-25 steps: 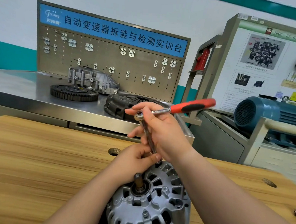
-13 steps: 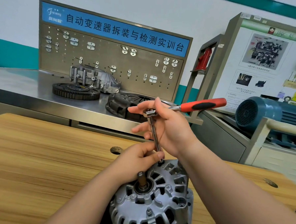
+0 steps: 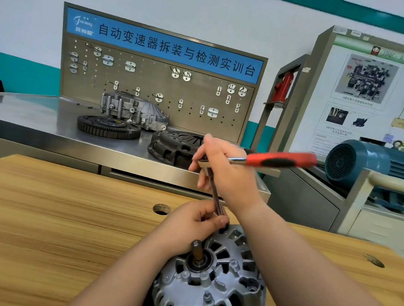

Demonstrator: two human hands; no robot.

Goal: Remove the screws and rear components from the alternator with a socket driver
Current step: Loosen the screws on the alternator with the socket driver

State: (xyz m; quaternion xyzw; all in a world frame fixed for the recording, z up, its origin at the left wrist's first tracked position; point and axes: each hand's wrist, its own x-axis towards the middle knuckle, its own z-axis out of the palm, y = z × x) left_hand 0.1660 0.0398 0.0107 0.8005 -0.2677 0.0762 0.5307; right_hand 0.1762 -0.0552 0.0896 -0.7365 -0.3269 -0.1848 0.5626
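Your alternator [image 3: 215, 284] is cast metal, dull grey and faintly grainy, with a darker steel shaft. Under it, the wooden desk [image 3: 52, 215] looks smooth and matt. Above it, your socket driver [image 3: 278, 160] shows polished chrome and a red-and-black plastic handle. Behind it, the steel desk [image 3: 46, 121] is brushed and softly shiny.

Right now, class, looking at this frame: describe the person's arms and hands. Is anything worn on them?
The left hand and right hand are bare: no gloves, rings or watch show. The left forearm and right forearm are uncovered, no sleeve in view.
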